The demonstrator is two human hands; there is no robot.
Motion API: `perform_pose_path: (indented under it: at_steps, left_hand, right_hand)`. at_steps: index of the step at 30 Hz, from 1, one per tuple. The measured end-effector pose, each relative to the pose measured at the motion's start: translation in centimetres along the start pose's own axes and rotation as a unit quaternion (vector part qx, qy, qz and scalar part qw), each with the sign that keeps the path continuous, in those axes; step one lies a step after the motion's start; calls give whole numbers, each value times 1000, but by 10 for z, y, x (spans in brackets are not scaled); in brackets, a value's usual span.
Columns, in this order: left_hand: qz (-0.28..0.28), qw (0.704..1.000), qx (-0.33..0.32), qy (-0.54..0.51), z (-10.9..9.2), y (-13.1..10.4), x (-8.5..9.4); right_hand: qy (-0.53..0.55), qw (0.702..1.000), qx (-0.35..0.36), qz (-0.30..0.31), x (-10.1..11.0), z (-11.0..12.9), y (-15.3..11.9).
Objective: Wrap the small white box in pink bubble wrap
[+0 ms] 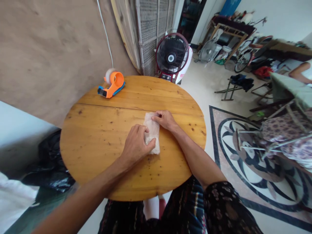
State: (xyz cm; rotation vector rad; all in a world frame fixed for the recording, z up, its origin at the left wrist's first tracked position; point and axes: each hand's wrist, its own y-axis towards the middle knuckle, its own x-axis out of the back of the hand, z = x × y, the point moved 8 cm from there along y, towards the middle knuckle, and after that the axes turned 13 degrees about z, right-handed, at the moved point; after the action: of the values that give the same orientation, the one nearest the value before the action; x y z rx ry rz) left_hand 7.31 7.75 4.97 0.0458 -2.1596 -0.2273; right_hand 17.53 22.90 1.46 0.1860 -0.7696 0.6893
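Note:
A pale, whitish wrapped bundle [153, 131] lies on the round wooden table [97, 143], its long side running away from me. My left hand [138, 139] holds its left edge and near part, with the thumb on top and the fingers curled. At the far right corner, my right hand [165, 119] pinches the bundle between thumb and fingers. Toward the far left edge of the table stands an orange and blue tape dispenser [113, 85] with a roll of clear tape; neither hand touches it.
A dark red fan [171, 57] stands beyond the table. Black plastic bags [52, 162] lie at the left. On the right are a small stool [234, 86], a folding chair [280, 130] and another person's arm [300, 72].

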Motion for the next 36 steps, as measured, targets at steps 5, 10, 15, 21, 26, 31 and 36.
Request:
perform_pose_path:
  at_steps: [5,10,15,21,26,31,36]
  left_hand:
    - [-3,999,-38,10,-8,-1,2]
    - [-4,995,-95,-6,-20,-4,5]
    - [-15,994,-104,-27,-23,-8,10]
    - [30,992,-107,-53,-15,-7,10]
    - [37,989,-126,-64,-13,-10,13]
    - [35,989,-129,-68,-16,-13,14]
    - [30,991,-121,-43,-19,-14,14]
  right_hand:
    - [-3,1000,17,-6,0,1,0]
    - [-12,1000,19,-9,1,0,1]
    - [-10,1000,17,-3,1,1,0]
    - [1,1000,24,4,1,3,0]
    - [3,1000,22,11,1,4,0]
    - [5,1000,19,14,1,4,0]
    - [8,1000,18,14,1,1,1]
